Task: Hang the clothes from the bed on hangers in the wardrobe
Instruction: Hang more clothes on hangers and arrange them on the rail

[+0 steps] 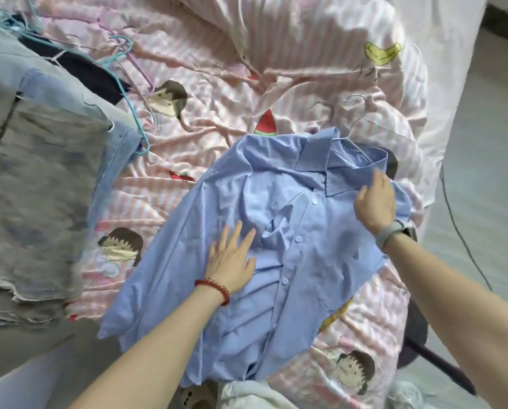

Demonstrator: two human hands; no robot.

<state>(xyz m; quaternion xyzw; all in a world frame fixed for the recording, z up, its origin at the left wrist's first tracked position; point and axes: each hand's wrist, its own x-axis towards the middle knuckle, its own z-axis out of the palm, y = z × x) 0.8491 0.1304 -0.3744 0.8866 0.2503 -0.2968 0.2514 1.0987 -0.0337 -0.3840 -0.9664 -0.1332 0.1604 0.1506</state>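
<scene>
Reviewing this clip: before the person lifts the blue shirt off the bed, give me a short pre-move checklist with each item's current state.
1. Hanger inside the blue shirt: its hook sticks out past the collar; whether both shoulders sit on it, cannot tell.
2. Left hand flat on the shirt front, fingers straight: ok, pressing, no grip.
3. Right hand at the shoulder by the collar: grip cannot tell, fingertips hidden.
4. Buttons: placket looks closed in the middle; top one near the collar, cannot tell.
5. Shirt smooth: not ok, creased below the left hand.
6. Spare teal hanger lies apart from the shirt: ok.
</scene>
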